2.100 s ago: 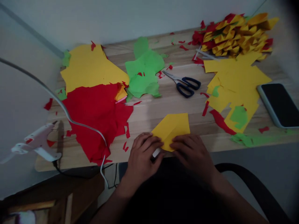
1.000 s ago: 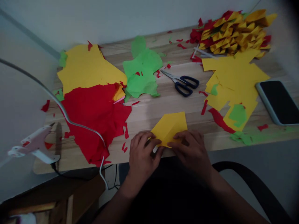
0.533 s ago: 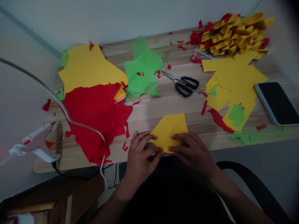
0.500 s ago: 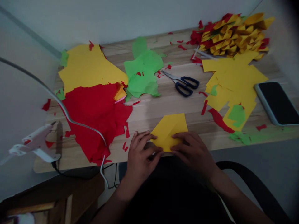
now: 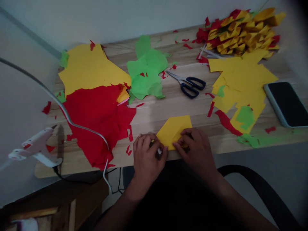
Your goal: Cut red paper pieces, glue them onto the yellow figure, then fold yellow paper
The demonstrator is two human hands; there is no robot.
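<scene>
A small piece of yellow paper (image 5: 174, 130), with a slanted upper left edge, lies at the table's front edge between my hands. My left hand (image 5: 149, 154) grips its lower left corner, fingers curled and thumb close to them. On the paper's right side, my right hand (image 5: 194, 149) pinches the lower edge with thumb and forefinger. Part of the paper is hidden under the fingers of both hands. Beyond it lie scissors (image 5: 187, 83) with dark blue handles, blades pointing left.
Red paper (image 5: 93, 115), a yellow sheet (image 5: 89, 67) and green paper (image 5: 148, 73) lie left and centre. A glue gun (image 5: 38, 146) stands at the left under a grey cable. To the right are yellow cut pieces (image 5: 240, 77), a phone (image 5: 287, 104) and a folded-paper pile (image 5: 245, 32).
The yellow paper's lower edge sits slightly higher in view. My right hand's fingers have curled more and moved toward its lower edge; my left hand has bent tighter around the left corner.
</scene>
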